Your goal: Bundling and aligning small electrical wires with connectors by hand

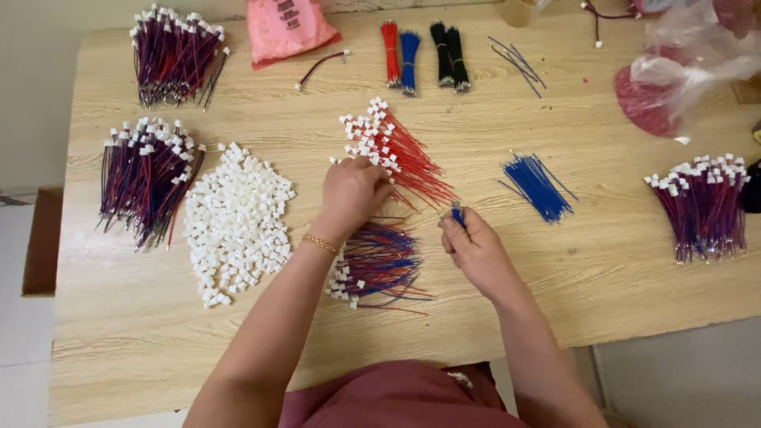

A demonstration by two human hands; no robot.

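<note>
My left hand point(351, 192) reaches into a fan of red wires with white connectors point(396, 150) at the table's middle, its fingers closed on one connector end. Just right of that fan, my right hand point(469, 247) pinches a short blue wire point(456, 212) between thumb and fingers. A bundle of red and blue wires with white connectors point(376, 265) lies between my two forearms. A loose bunch of blue wires point(537, 186) lies to the right of my right hand. A heap of small white plastic connectors point(236, 218) sits left of my left arm.
Bundles of finished red-blue wire sets lie at the far left point(147, 186), top left point(174, 55) and right point(704, 202). Tied red, blue and black wire bundles point(424, 51) and a pink bag point(285, 28) sit at the back. Clear plastic bags point(682, 67) fill the top right.
</note>
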